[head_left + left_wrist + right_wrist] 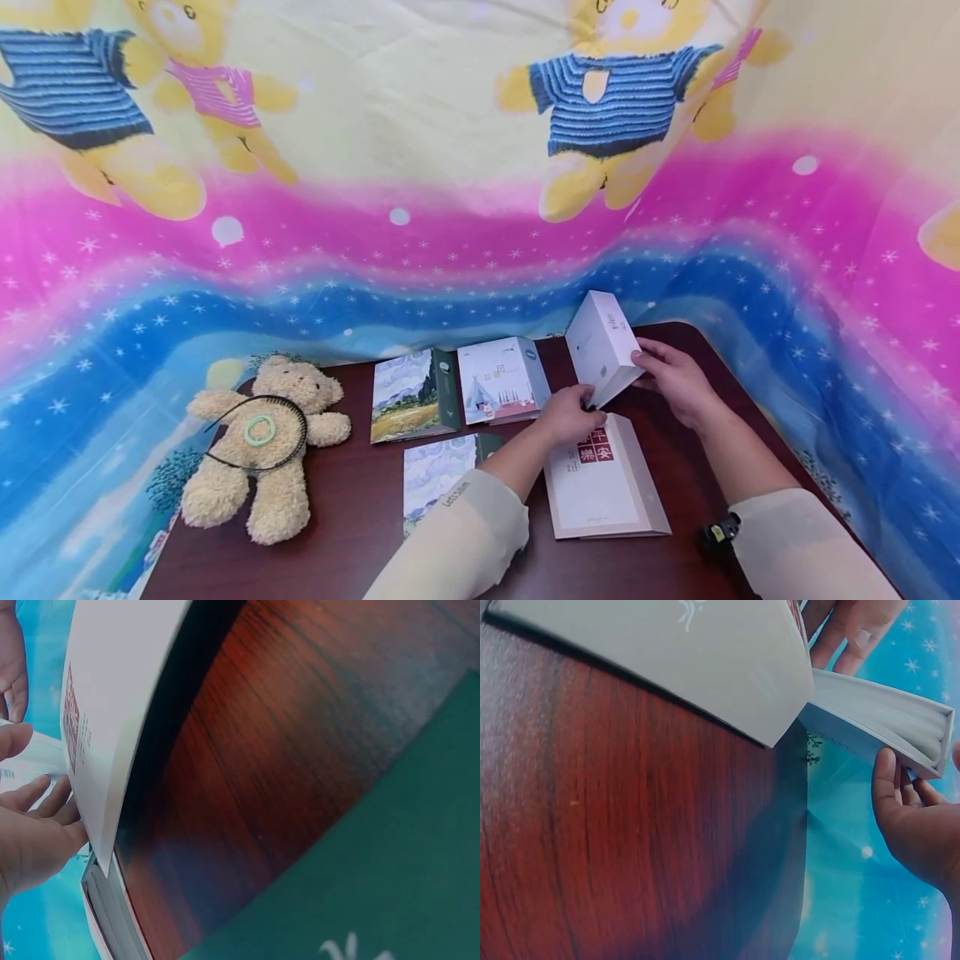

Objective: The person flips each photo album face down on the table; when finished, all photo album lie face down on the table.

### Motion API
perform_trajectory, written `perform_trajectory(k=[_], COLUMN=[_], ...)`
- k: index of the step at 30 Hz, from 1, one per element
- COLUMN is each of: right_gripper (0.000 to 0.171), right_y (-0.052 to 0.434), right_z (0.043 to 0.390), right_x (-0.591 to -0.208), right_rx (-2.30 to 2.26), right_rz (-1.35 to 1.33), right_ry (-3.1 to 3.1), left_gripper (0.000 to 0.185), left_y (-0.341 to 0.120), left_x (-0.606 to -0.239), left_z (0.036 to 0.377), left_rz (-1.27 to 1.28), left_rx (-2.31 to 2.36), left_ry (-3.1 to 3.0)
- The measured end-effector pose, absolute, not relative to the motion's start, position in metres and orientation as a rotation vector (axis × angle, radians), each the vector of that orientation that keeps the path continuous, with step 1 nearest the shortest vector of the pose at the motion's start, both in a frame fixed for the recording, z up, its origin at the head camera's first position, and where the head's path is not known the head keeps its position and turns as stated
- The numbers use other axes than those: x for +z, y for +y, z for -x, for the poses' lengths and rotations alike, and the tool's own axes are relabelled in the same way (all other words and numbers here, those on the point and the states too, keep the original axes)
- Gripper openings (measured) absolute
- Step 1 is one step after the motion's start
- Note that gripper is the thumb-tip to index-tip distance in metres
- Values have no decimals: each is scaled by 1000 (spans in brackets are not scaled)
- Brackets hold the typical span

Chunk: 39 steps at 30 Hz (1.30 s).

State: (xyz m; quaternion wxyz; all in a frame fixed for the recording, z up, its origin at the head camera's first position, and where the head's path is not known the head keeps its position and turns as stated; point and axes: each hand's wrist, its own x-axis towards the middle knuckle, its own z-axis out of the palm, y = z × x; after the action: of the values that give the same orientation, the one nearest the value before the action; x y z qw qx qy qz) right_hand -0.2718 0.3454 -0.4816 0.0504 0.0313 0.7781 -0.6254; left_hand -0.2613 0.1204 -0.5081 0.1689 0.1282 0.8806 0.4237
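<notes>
A white book (600, 343) is tilted up off the dark wooden table (352, 508), held between both hands. My left hand (576, 408) pinches its lower near corner; in the left wrist view that hand (34, 787) shows thumb and fingers on the book's barcoded back (30, 761). Gripping the book's right edge is my right hand (652, 367), thumb on the cover. In the right wrist view the right hand (922, 787) has its fingers under the book's page block (885, 716). Below the hands a second white book with a red label (603, 479) lies flat.
A tan teddy bear (262, 442) with a black hairband and a green ring lies at the table's left. Three illustrated notebooks (414, 393), (501, 379), (438, 475) lie mid-table. A small black object (718, 532) sits by my right sleeve. Printed cloth (450, 208) surrounds the table.
</notes>
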Motion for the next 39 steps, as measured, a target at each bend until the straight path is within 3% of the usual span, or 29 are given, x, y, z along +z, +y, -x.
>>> perform_trajectory(k=[16,39], right_gripper=[81,80], right_y=[363,372], right_z=[268,267], right_x=[-493,-506], right_rx=[-1860,-1938], right_rz=[-164,-286], right_ry=[2398,2269], left_gripper=[53,53], left_y=[122,116], left_x=[-508,-510], left_z=[259,258], left_rz=[-360,-346], left_rx=[1128,1083], left_ry=[2521,2536])
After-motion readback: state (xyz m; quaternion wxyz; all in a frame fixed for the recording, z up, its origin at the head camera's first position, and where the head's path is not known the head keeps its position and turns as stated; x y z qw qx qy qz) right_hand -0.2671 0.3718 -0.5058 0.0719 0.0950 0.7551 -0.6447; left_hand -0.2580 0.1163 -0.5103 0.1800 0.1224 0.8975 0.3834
